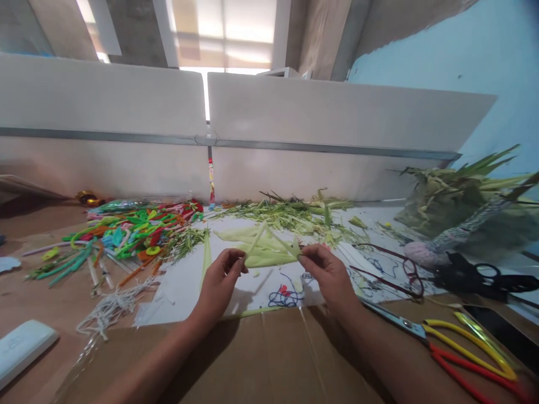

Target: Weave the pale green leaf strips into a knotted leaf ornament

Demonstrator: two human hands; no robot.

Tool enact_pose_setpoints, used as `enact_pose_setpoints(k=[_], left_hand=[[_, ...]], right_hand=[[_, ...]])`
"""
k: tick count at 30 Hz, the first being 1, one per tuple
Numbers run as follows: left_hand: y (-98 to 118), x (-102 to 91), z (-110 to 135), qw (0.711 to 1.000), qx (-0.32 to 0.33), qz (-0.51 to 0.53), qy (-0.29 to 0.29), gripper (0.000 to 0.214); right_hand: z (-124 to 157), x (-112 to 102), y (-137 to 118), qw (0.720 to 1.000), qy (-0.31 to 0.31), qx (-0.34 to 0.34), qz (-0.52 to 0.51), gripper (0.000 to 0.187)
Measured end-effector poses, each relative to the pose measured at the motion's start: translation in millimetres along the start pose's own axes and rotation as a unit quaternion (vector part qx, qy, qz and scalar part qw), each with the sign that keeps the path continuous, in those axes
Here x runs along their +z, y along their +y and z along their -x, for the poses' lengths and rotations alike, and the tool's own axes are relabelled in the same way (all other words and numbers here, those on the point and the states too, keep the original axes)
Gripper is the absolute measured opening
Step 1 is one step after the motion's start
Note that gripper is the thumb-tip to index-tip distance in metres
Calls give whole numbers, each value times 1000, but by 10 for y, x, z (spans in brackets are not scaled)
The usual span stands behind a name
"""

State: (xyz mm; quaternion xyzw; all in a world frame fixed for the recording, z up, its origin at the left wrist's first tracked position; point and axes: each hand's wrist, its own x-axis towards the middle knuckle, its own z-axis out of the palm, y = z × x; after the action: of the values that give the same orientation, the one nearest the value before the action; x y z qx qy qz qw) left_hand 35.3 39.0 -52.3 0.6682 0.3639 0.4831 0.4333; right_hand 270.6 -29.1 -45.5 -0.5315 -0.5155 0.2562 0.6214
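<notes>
A narrow pale green corn husk strip (255, 241) is bent into a peak between my two hands. My left hand (224, 276) pinches its left end between thumb and fingers. At the other end, my right hand (329, 275) closes on the strip in the same way. Just behind it lie wide corn husk leaves (269, 257) on a white sheet (177, 297). Below and between the hands is a tangle of dark blue string (283, 297) with a small red piece on it.
Colourful pipe cleaners (135, 227) and white string (115, 306) lie left. Shredded husk (295, 213) is heaped at the back, before a white partition (337, 118). Right are red-handled scissors (410, 275), large yellow-and-red-handled shears (404, 324), a phone (505, 331) and a bag of husks (446, 202).
</notes>
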Motion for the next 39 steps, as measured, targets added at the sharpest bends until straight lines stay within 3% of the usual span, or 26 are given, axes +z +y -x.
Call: enact_pose_setpoints(k=[4, 8, 12, 15, 18, 21, 25, 29, 31, 33, 36, 39], left_hand=[[-27, 98, 30, 993, -50, 103, -33, 21], [-18, 196, 106, 982, -96, 147, -66, 26], [-3, 231, 144, 975, -120, 157, -99, 29], [-33, 223, 137, 972, -139, 147, -116, 30], [-63, 210, 149, 970, -145, 138, -142, 29], [-52, 199, 188, 974, -117, 82, -176, 24], [-34, 184, 205, 979, -91, 30, -180, 26], [-51, 137, 138, 994, -85, 29, -57, 31], [-49, 106, 109, 994, -100, 33, 3, 31], [-27, 92, 106, 993, -114, 36, 23, 34], [38, 137, 154, 990, -133, 36, -40, 37], [108, 250, 229, 982, -130, 55, -125, 35]], right_hand=[[5, 71, 71, 975, 14, 135, -177, 36], [75, 163, 64, 949, -28, 195, -246, 39], [143, 152, -12, 969, -94, 140, -183, 24], [168, 107, -107, 976, -197, 47, -85, 11], [181, 88, -174, 953, -296, -66, 20, 4], [193, 96, -166, 930, -332, -114, 103, 13], [192, 104, -123, 936, -296, -88, 167, 18], [146, 79, -101, 975, -196, -24, 103, 7], [112, 62, -70, 989, -138, 23, 41, 13], [86, 56, -29, 993, -94, 67, -16, 21], [90, 83, 8, 991, -67, 98, -55, 26], [153, 147, -18, 992, -83, 87, -31, 24]])
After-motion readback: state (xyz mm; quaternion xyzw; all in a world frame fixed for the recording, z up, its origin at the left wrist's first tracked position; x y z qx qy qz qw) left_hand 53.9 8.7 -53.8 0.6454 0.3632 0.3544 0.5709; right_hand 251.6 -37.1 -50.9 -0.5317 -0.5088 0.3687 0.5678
